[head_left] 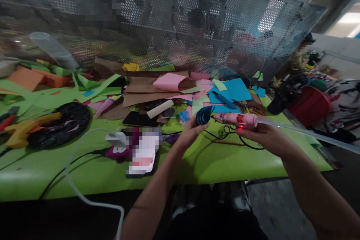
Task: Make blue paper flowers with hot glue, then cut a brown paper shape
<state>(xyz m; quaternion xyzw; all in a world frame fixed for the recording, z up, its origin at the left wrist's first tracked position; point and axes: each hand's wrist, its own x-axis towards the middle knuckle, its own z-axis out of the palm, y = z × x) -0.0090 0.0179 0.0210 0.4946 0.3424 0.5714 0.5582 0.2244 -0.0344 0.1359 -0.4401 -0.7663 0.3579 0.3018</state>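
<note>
Between the fingers of my left hand [191, 131] is a roll of blue paper [204, 115], its curled layers showing at the top. My right hand [264, 135] is closed around a pink hot glue gun [237, 119] with a small red light on its underside. The gun's nozzle points left, close to the blue roll; I cannot tell whether it touches. A long translucent glue stick [306, 134] sticks out of the gun's back end toward the right. Both hands are above the green table [225, 161].
Coloured paper scraps [230, 92] and brown card [146, 92] lie along the back, before a perforated metal screen [168, 18]. A yellow glue gun [22, 131] rests by a black round tray [78, 120]. A phone [144, 150], a purple power strip [115, 153] and a white cable [70, 180] are at front left.
</note>
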